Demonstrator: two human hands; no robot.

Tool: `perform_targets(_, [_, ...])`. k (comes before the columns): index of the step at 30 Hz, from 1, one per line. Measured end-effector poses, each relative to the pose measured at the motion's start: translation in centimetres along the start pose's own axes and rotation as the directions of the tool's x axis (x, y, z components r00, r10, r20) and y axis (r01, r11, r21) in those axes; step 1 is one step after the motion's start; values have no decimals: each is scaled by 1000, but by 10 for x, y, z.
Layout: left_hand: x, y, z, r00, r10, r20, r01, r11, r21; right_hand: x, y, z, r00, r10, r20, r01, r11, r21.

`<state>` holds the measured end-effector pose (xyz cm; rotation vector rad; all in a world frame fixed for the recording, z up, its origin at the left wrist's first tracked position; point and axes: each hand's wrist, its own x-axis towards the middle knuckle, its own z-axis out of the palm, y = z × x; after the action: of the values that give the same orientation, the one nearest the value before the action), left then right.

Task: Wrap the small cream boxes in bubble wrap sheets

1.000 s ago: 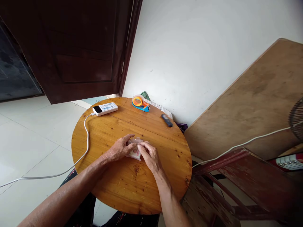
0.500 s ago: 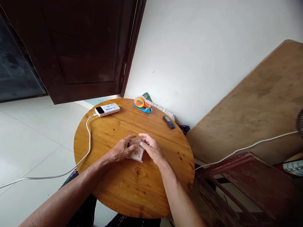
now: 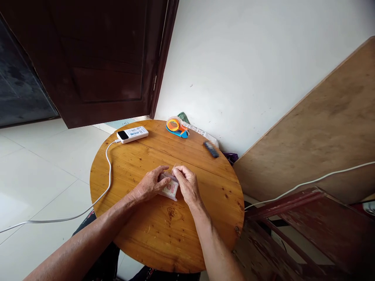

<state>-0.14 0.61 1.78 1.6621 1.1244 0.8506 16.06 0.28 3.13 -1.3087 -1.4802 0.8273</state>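
Observation:
A small white packet with red print [image 3: 170, 190] lies on the round wooden table [image 3: 172, 238], in clear, thin plastic. My left hand [image 3: 150, 182] holds it down from the left, thumb over its top and fingers along the far side. At its far right corner, my right hand [image 3: 187, 182] is closed, thumb against forefinger, on the loose plastic wrapping [image 3: 173, 176]. The fingers partly hide the packet's far edge.
A white device [image 3: 133, 134] with a white cable [image 3: 109, 164] sits at the table's far left. Along the far edge are a tape dispenser [image 3: 177, 127], a printed strip [image 3: 199, 131] and a blurred dark object [image 3: 211, 149]. A wooden board [image 3: 316, 140] leans against the wall.
My right thumb and forefinger have come together in a pinch on the plastic. My left hand stays on the packet. The view has shifted slightly.

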Motion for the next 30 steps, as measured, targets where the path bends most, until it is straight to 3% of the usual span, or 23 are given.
perform_targets(7, [0, 8, 1, 989, 31, -142, 22, 934, 357, -15, -7, 13, 991, -128, -26, 121, 974, -190])
perform_targets(11, [0, 10, -2, 995, 6, -97, 21, 963, 269, -17, -3, 16, 978, -206, -41, 187, 943, -276])
perform_targets(15, [-3, 6, -5, 988, 36, -152, -10, 985, 172, -16, -2, 15, 978, -202, -53, 180, 943, -282])
perform_targets(23, [-9, 2, -6, 982, 169, -82, -149, 967, 204, -15, 0, 13, 976, -203, -83, 177, 952, -251])
perform_targets(30, [-8, 7, -9, 994, 101, -40, -94, 983, 156, -16, -7, -1, 983, -184, 7, 181, 961, -209])
